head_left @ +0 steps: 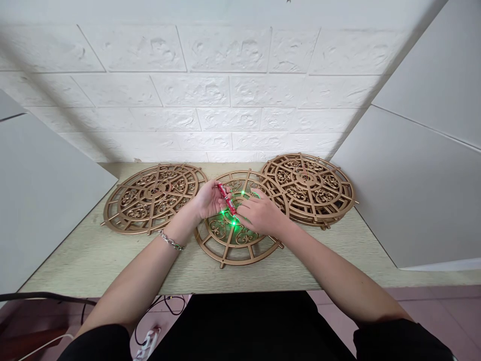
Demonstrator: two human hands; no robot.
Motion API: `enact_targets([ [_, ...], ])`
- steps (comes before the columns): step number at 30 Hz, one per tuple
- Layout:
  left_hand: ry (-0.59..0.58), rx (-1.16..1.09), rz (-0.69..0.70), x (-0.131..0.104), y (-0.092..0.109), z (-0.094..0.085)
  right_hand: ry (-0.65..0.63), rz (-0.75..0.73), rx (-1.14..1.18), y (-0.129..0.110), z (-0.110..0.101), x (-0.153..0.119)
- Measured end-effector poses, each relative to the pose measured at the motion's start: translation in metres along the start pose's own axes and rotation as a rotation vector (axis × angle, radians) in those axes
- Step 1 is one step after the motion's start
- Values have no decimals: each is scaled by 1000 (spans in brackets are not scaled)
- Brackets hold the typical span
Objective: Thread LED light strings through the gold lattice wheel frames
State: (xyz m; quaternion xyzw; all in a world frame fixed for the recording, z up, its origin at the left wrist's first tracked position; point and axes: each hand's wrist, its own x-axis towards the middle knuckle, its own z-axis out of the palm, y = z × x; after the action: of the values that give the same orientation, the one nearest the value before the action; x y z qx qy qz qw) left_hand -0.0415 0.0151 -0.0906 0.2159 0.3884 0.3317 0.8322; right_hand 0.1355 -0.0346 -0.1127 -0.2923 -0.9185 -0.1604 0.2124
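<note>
Two slim red batteries (pixel 227 199), lined up end to end, lie across the fingers of my left hand (pixel 210 199), which is turned palm up and curled around them. My right hand (pixel 261 214) has its thumb and fingers pinched at the lower end of the batteries. Both hands are over the middle of a round gold openwork panel (pixel 225 260), decorated with scrolls. Several green lights (pixel 234 223) glow on the panel around my fingers. Any wires between the batteries and the lights are too fine to make out.
Another round gold panel (pixel 130 229) lies to the left. At the right stands a stack of similar panels (pixel 308 180), partly overlapped by the middle one. White boards (pixel 424 195) flank the pale table (pixel 180 273), with a white brick-patterned wall (pixel 229 90) behind. Cables (pixel 169 301) hang below.
</note>
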Motion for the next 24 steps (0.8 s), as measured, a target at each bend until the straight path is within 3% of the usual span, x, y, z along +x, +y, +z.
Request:
enact_targets([
  [5,35,16,13,-1,-1,3,30,20,65,1,2,0],
  [9,-36,-10,25,-4,0,5,-3,69,153,6,-3,2],
  [14,-26,-89,122,-11,9,2,-63,379,205,28,-16,0],
  [18,10,-161,240,-15,19,-3,-72,568,380,53,-34,-6],
  [21,42,-155,308,-18,26,-7,-111,589,388,62,-42,-8],
  [24,50,-123,345,-21,32,-11,-257,525,315,57,-40,-9],
])
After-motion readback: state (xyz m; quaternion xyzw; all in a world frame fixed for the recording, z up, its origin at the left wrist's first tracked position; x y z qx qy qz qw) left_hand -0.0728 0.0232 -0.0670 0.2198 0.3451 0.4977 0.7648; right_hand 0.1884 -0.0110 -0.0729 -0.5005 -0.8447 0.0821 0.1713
